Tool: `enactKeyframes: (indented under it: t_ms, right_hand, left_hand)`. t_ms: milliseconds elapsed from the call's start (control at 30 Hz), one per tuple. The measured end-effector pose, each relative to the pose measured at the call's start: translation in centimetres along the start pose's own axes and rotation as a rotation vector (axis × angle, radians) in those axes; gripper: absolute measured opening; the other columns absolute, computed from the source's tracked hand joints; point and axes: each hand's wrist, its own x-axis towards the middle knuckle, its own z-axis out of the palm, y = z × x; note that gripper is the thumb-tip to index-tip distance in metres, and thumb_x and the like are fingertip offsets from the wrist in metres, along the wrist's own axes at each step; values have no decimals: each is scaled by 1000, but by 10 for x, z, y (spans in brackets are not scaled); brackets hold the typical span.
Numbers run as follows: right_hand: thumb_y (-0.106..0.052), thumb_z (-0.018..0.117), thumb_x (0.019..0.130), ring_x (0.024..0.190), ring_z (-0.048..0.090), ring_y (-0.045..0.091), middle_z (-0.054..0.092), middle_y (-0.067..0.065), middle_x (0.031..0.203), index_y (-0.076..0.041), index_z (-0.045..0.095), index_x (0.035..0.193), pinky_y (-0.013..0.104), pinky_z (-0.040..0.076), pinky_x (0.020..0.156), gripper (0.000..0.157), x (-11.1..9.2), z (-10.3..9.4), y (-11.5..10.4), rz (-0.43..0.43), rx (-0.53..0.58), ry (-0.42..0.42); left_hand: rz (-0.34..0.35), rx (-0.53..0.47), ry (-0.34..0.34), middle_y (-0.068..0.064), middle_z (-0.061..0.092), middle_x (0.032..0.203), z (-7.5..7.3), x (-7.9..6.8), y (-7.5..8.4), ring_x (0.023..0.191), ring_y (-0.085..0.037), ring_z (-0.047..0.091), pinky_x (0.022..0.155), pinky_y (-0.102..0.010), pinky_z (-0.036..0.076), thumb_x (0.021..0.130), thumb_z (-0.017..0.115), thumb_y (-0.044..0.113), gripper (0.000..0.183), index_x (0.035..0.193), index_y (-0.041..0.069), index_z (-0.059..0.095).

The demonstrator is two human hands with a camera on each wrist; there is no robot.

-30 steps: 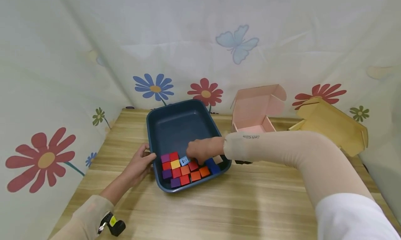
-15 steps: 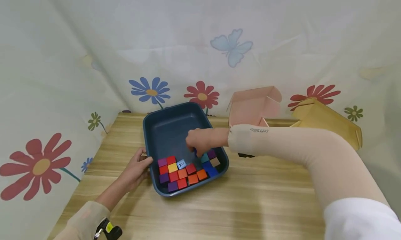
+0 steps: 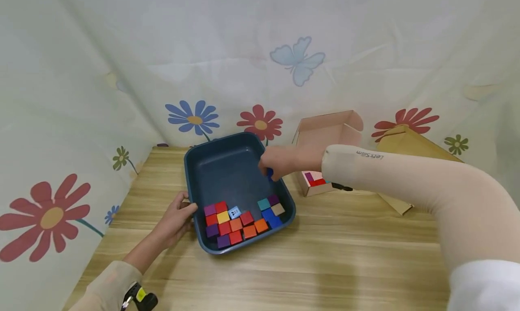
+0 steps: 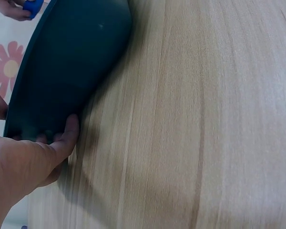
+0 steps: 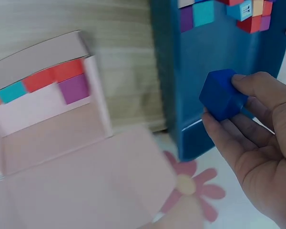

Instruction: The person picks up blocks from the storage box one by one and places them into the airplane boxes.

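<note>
A dark blue tray (image 3: 223, 175) on the wooden table holds several coloured cubes, red, orange, purple, yellow, teal and blue, packed along its near side. Among them is a light blue cube (image 3: 234, 212) with a dark print. My right hand (image 3: 279, 162) pinches a plain blue cube (image 5: 223, 94) between thumb and fingers, up over the tray's right rim. On the tray's left side, my left hand (image 3: 175, 218) grips the wall, thumb at the rim and fingers against the outside, as the left wrist view also shows.
Right of the tray stands an open pink box (image 5: 47, 119) with red, teal, orange and purple cubes along one side. An open yellow box (image 3: 410, 144) lies farther right, partly hidden by the right forearm. A flower-printed cloth (image 3: 219, 53) hangs behind the table.
My right hand has lifted away from the cubes with the blue cube and moved right towards the tray's rim, uncovering a teal and a purple cube. The left hand keeps its hold on the tray.
</note>
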Motion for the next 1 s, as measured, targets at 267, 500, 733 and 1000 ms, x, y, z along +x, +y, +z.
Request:
enactKeyframes:
  t_ms: [267,500,733,1000]
  right_hand:
    - [-18,78,90,86,63,21,73,4,99,-12,77,113,32,57,78,24,-32,5,31,101,25,-42]
    - [-36,79,88,79,60,14,72,-11,84,-26,80,107,35,52,77,22,-57,22,47,51,-127,5]
    - [-13,80,83,65,53,12,62,-11,66,-18,79,82,29,44,61,6,-72,34,71,-19,-106,98]
    - [-3,72,81,56,43,11,40,-12,55,-20,68,66,26,34,56,23,-74,41,96,31,-121,33]
  left_hand:
    - [-14,9,8,-12,50,106,0,1,-1,76,-19,60,62,-29,53,99,52,4,22,113,14,38]
    - [-15,15,13,-12,49,108,-2,0,-1,78,-18,61,63,-30,53,100,50,4,22,115,11,37]
    - [-16,9,21,-11,50,106,-1,0,0,77,-18,60,63,-30,53,99,52,4,21,112,15,39]
    - [-15,3,21,-9,50,103,-2,-2,1,76,-18,59,63,-30,52,98,53,4,24,112,16,38]
